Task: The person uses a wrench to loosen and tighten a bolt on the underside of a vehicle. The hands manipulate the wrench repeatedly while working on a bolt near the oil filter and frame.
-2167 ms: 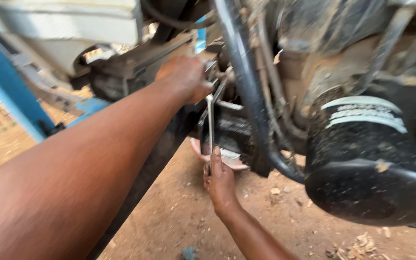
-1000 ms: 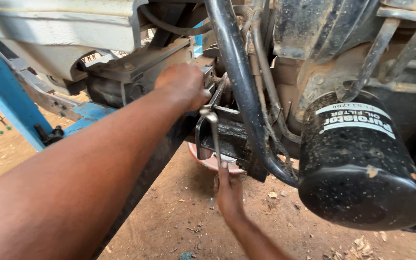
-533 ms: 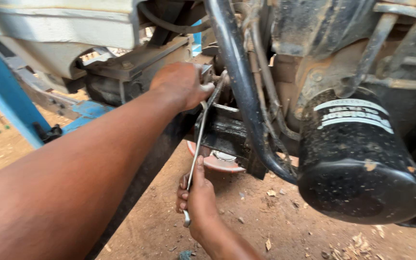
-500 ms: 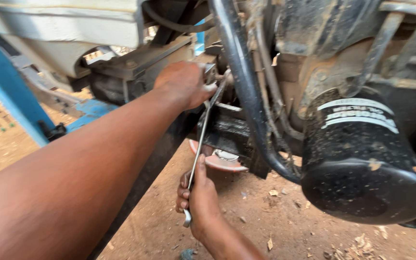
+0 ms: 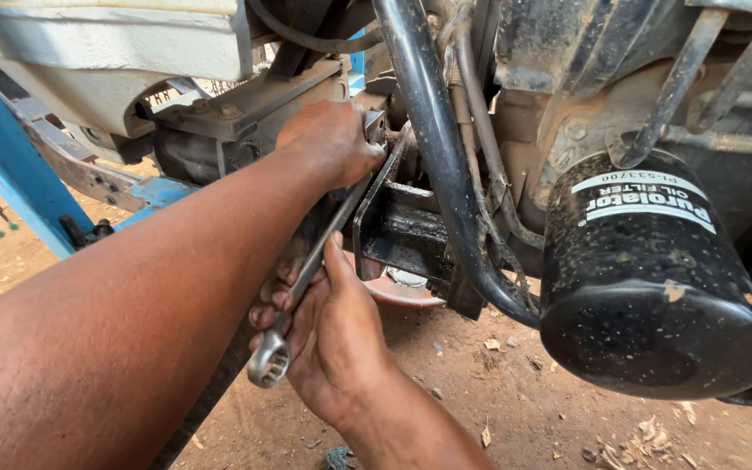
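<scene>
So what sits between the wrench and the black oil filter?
In the head view, a curved black pipe and a dark metal bracket lie between the wrench and the oil filter.

- Thick black curved steel pipe [image 5: 433, 148] crosses just right of the silver ring wrench [image 5: 311, 270]; blocks that side.
- Black cylindrical oil filter [image 5: 650, 278] crowds further right.
- Open room below, over bare brown dirt ground [image 5: 480, 409].

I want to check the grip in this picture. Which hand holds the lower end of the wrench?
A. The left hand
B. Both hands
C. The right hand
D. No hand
C: the right hand wraps the wrench near its ring end, while the left hand rests higher, at the wrench's top end.
</scene>
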